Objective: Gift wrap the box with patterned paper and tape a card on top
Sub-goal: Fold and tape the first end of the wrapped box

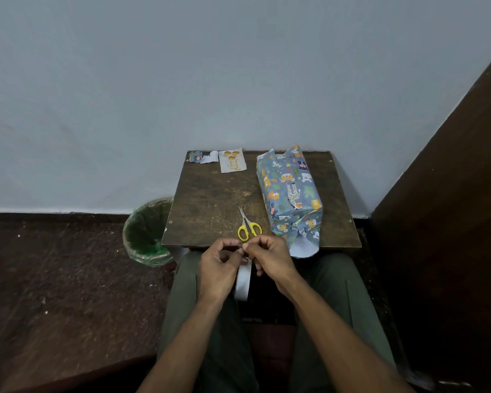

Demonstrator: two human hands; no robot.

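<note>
Starting at the left, a green-lined bin (148,231) stands on the floor just beside the surface's (210,199) left edge, and a paper scrap (203,157) lies at the far left corner with the card (233,160) just beside it along the far edge. The card looks thin, light and easily creased, so it is best lifted by an edge. Near the middle of the near edge lie the yellow-handled scissors (248,226), blades pointing away from the person. Just in front of that edge the left hand (219,265) and right hand (270,259) meet, fingertips pinching together at what seems to be the end of a white tape strip (243,282) that hangs down between them; both hands grasp it, though the exact hold is too small to make out. Along the right side lies the box (291,194) in patterned paper, its long axis running from far edge to near edge, the near end overhanging the surface with flaps unfolded and white underside showing. The far end also looks unsealed. It seems stiff beneath slippery, tearable paper, so hold it by the long sides.
</note>
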